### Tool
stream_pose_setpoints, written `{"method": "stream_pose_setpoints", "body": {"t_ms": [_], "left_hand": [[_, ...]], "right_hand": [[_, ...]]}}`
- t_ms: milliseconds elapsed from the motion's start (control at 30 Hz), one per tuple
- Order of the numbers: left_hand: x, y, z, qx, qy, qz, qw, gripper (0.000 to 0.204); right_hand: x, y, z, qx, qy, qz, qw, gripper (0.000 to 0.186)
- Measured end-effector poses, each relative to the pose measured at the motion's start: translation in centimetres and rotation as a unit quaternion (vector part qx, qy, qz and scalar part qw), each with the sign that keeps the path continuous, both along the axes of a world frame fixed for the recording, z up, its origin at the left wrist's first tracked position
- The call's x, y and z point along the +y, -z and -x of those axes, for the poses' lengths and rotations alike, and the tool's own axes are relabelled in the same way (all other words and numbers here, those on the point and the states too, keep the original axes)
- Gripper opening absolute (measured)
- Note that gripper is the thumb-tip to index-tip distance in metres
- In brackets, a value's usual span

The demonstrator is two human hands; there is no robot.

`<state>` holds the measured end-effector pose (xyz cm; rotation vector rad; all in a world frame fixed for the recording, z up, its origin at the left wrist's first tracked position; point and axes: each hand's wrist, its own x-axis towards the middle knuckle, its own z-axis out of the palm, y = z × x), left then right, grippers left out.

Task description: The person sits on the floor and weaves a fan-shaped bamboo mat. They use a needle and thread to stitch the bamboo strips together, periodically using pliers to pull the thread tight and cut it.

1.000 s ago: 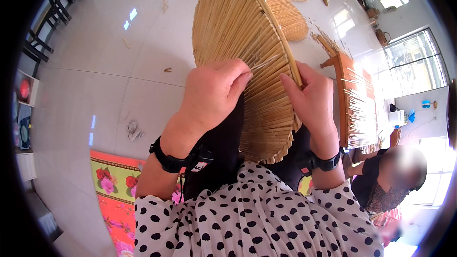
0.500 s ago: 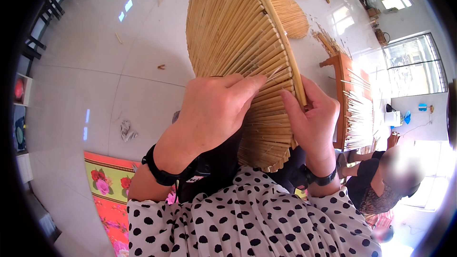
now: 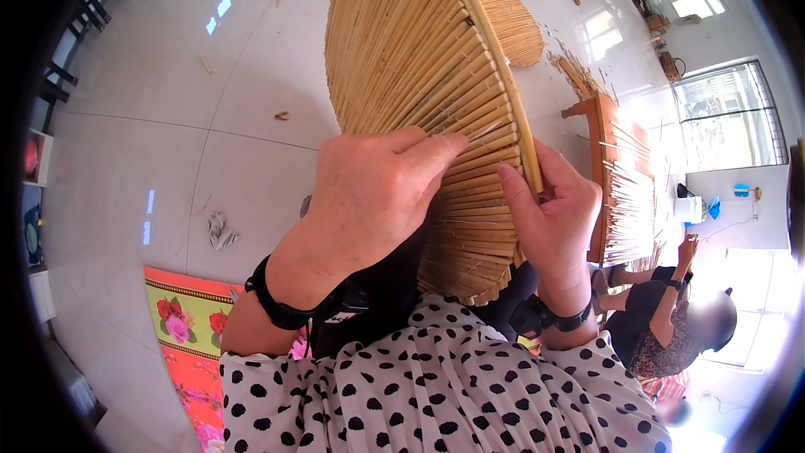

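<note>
A round mat of straw-coloured stalks [image 3: 411, 42] stands tilted on edge before me, over my lap. Its stalks lie side by side, and a thicker pale rod [image 3: 493, 42] runs along the right edge. My right hand [image 3: 558, 210] grips that edge, thumb on the near face and fingers behind the rod. Against the face of the mat, the thumb and forefinger of my left hand [image 3: 386, 176] are pinched together beside a thin pale thread, which barely shows now. The lower stalks are partly hidden by my left hand.
Another round stalk mat [image 3: 511, 21] lies on the tiled floor beyond. A reddish wooden stand [image 3: 597, 176] at right carries many thin sticks. At far right sits a co-worker [image 3: 667, 327]. A flowered mat [image 3: 180, 327] and a crumpled cloth [image 3: 220, 230] lie at left.
My left hand has shifted slightly left, still pinched at the stalks, and the pale thread shows less. My right thumb sits slightly lower. The co-worker has raised an arm.
</note>
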<state>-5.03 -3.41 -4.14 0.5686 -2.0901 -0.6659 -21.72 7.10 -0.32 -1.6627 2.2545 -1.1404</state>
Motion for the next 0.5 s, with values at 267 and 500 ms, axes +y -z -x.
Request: {"method": "stream_pose_setpoints", "body": {"t_ms": [267,500], "left_hand": [[0.09,-0.06,-0.11,0.003,-0.002,0.001,1.0,0.025],[0.11,0.0,-0.17,0.003,-0.005,0.008,1.0,0.026]], "right_hand": [[0.03,0.15,0.03,-0.004,-0.003,0.002,1.0,0.031],[0.02,0.01,-0.23,0.001,0.0,-0.003,1.0,0.032]]}}
